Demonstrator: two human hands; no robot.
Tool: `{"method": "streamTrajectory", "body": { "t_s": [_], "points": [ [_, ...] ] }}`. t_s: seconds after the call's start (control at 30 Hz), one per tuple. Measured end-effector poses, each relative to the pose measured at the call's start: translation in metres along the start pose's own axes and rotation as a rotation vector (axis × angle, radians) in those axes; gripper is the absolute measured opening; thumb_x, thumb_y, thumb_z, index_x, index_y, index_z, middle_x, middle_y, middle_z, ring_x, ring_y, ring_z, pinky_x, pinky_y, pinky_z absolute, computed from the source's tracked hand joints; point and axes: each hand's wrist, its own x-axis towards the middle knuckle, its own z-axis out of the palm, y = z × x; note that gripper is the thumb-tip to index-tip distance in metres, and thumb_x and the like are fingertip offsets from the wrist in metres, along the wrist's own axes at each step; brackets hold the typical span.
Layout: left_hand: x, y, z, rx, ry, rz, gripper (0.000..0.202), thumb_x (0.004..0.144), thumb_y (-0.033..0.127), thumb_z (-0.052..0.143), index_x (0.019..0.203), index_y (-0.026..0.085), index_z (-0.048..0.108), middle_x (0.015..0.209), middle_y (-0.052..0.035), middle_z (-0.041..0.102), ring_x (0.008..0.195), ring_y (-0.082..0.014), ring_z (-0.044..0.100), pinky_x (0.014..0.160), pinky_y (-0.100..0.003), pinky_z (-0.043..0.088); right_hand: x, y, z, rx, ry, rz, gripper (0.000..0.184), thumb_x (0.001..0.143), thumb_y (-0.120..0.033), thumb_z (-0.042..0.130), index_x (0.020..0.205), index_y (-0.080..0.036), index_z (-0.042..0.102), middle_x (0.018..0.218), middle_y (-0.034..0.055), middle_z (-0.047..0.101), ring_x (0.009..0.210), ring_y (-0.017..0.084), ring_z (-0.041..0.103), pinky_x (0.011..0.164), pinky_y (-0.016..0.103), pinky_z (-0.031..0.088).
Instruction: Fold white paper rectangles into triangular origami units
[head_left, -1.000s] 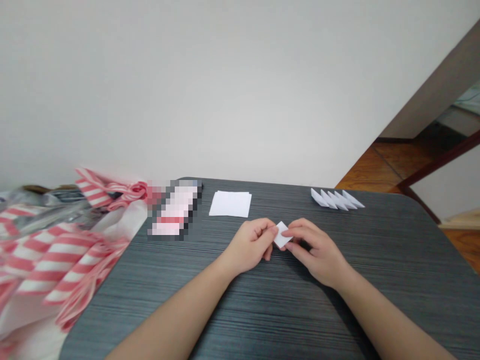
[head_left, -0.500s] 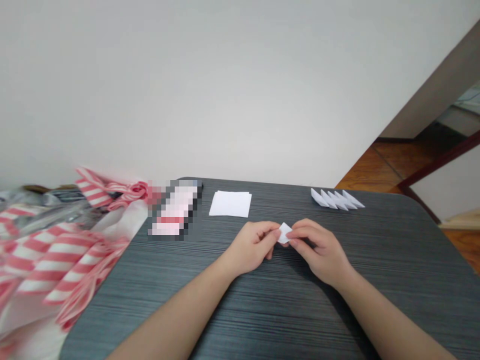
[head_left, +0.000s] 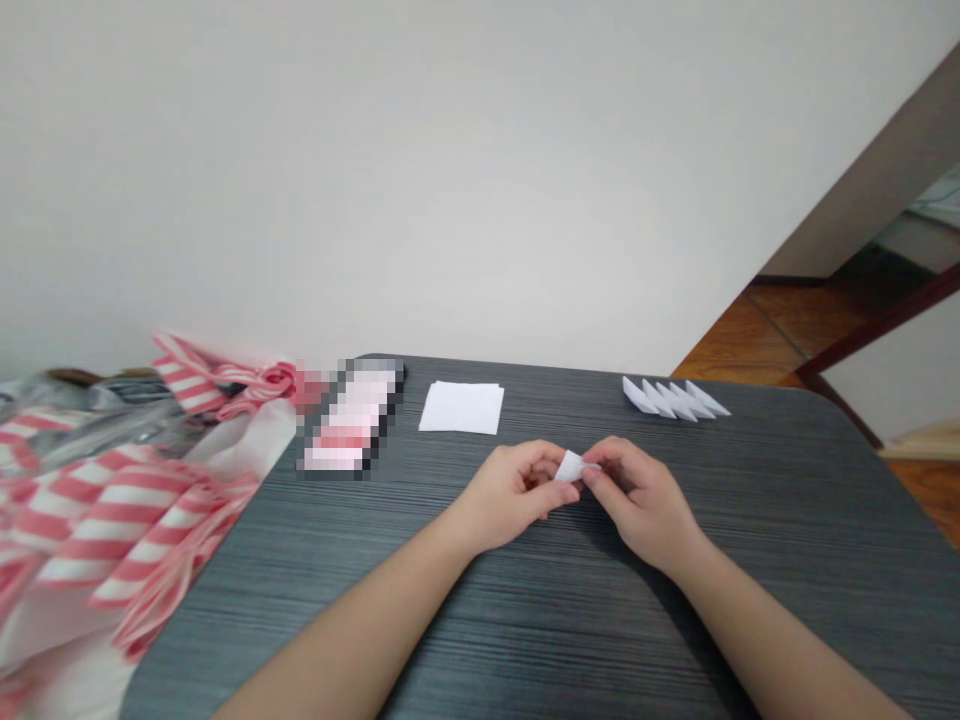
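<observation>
A small folded piece of white paper [head_left: 571, 466] is pinched between both my hands just above the dark grey table [head_left: 525, 620]. My left hand [head_left: 514, 492] grips its left side with thumb and fingers closed. My right hand [head_left: 641, 500] pinches its right side. Only a small part of the paper shows between the fingertips. Behind my hands lies a small stack of white square sheets [head_left: 462, 407]. At the far right of the table stands a row of several folded white paper pieces [head_left: 673, 398].
A red-and-white striped plastic bag [head_left: 112, 520] spills over the table's left edge. A blurred-out pink and white object [head_left: 346, 420] lies next to the sheets. A plain wall rises behind the table; wooden floor [head_left: 780, 330] shows at right.
The paper piece has been folded smaller between my fingertips. Both hands have closed in on it and lifted slightly; less of the paper shows than a second ago.
</observation>
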Motion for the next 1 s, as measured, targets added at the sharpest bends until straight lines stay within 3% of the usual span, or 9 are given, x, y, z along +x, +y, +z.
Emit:
{"method": "streamTrajectory", "body": {
  "t_s": [0.23,0.43,1.0],
  "points": [
    [0.000,-0.004,-0.001,0.072,0.007,-0.020,0.019,0.088,0.029,0.062,0.098,0.014,0.065,0.085,-0.0045,0.072,0.053,-0.0065,0.053,0.051,-0.018,0.042,0.000,0.002,0.001,-0.033,-0.038,0.066,0.020,0.092,-0.025,0.058,0.110,-0.020,0.066,0.091,0.0048,0.072,0.077,0.018,0.067,0.070,0.028,0.052],
    [0.001,0.000,-0.001,0.152,0.010,0.008,0.019,0.093,0.029,0.055,0.092,0.014,0.067,0.084,-0.0044,0.074,0.051,-0.0065,0.053,0.051,-0.018,0.042,0.005,-0.005,-0.004,-0.100,-0.130,0.070,0.020,0.095,-0.027,0.053,0.084,-0.020,0.069,0.070,0.0006,0.068,0.064,0.015,0.062,0.061,0.025,0.044],
    [0.000,0.004,-0.001,0.227,0.004,0.001,0.025,0.094,0.031,0.052,0.081,0.015,0.066,0.063,0.0013,0.064,0.048,-0.0073,0.051,0.050,-0.018,0.040,0.005,-0.010,-0.003,-0.079,-0.155,0.147,0.025,0.095,-0.023,0.051,0.072,-0.020,0.062,0.059,-0.0024,0.063,0.054,0.012,0.058,0.057,0.023,0.043]
  ]
}}
